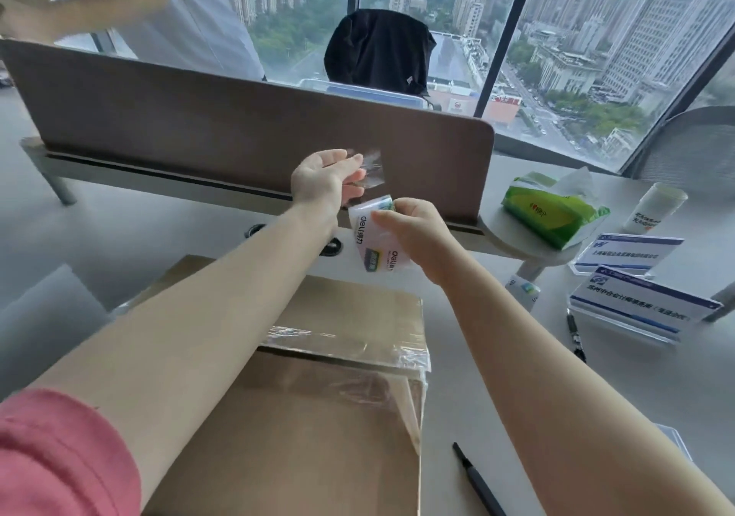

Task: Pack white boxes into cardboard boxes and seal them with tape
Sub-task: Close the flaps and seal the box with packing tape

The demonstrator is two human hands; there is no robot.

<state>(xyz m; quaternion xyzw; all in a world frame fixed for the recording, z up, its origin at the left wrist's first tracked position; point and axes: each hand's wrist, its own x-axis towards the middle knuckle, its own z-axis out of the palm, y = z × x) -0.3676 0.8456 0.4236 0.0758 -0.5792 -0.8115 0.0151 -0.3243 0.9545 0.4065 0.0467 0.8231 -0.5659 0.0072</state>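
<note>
both hands are raised above the far edge of the cardboard box [318, 416]. the left hand [318, 179] pinches the free end of a clear tape strip [368, 173] between thumb and fingertips. the right hand [413, 233] has its fingers curled round a tape roll [376, 245] in a white printed wrapper, just right of and nearer than the left hand. the cardboard box lies on the counter [596, 396] under the forearms, flaps closed, with clear tape already laid across its seam and down its right side. a black pen [475, 479] lies on the counter near right of the box — a green tissue pack [553, 213] sits far right, with name cards [636, 300] nearer.
</note>
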